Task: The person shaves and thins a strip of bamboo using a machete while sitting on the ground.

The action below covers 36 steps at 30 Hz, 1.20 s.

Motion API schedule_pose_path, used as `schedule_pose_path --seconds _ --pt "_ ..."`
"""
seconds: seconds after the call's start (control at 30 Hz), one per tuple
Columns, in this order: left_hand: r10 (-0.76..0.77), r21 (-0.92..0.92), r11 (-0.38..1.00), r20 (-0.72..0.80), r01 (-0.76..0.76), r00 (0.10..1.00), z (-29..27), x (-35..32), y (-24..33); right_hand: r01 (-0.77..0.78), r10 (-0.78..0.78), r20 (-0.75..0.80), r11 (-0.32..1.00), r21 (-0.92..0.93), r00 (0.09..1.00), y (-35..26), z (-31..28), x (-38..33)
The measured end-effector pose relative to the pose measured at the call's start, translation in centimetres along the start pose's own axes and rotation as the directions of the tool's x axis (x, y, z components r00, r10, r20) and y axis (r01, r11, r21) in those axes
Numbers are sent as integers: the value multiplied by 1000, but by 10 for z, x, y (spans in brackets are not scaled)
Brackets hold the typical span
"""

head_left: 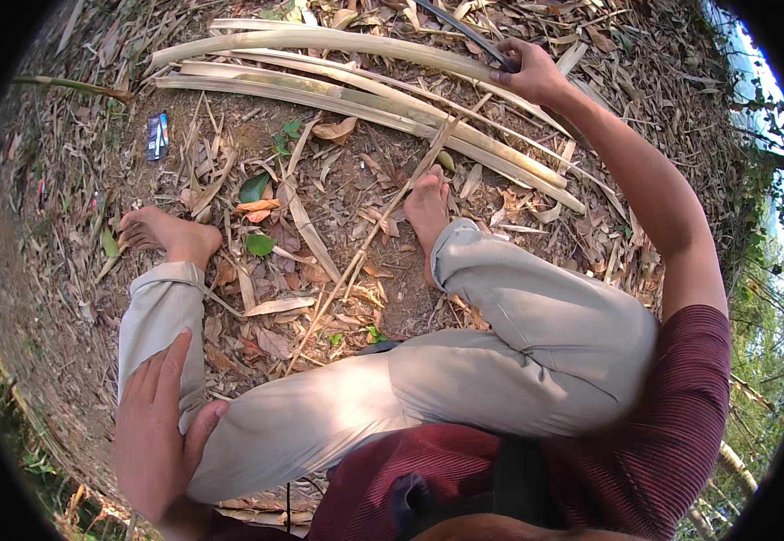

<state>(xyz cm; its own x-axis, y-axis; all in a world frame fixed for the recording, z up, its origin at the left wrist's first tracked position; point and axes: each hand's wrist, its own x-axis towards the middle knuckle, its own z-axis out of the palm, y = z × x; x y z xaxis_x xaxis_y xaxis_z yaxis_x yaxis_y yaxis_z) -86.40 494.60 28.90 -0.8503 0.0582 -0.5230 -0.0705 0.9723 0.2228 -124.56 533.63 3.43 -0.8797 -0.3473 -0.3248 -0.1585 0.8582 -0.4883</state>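
My right hand [534, 76] is at the far right, closed around the end of a long, narrow dark blade [457, 24], which looks like a long knife. Its far end runs out of the top of the picture. Under and beside that hand lie several long, pale split bamboo strips [338, 41], bowed across the ground. My left hand [159, 419] rests on my left knee at the lower left. Its fingers are stretched out and it holds nothing.
Dry leaves and plant scraps cover the brown soil. A thin stick [356, 257] slants between my bare feet, passing by my right foot [427, 203]. A small blue packet [157, 136] lies at the left, beyond my left foot [171, 233]. Greenery borders the right side.
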Motion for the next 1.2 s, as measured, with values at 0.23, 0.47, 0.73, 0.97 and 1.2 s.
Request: schedule_pose_path --seconds 0.23,0.47,0.73,0.97,1.2 --pt "32 10 999 -392 -30 919 -4 -20 -2 331 -299 -239 938 102 924 -119 -76 -50" --pt "416 471 872 -856 130 308 -15 -37 12 644 -662 -254 748 -161 705 -283 -99 -163" --pt "-43 -113 992 -679 -46 733 -14 -113 -15 861 -891 -255 438 -260 377 -360 -98 -273" --pt "-146 -796 590 -270 -136 952 19 -154 3 918 -975 -153 203 -341 159 -389 -92 -308" --pt "-114 -956 65 -291 -285 950 34 -120 19 944 -943 -300 221 -244 144 -381 -44 -285"
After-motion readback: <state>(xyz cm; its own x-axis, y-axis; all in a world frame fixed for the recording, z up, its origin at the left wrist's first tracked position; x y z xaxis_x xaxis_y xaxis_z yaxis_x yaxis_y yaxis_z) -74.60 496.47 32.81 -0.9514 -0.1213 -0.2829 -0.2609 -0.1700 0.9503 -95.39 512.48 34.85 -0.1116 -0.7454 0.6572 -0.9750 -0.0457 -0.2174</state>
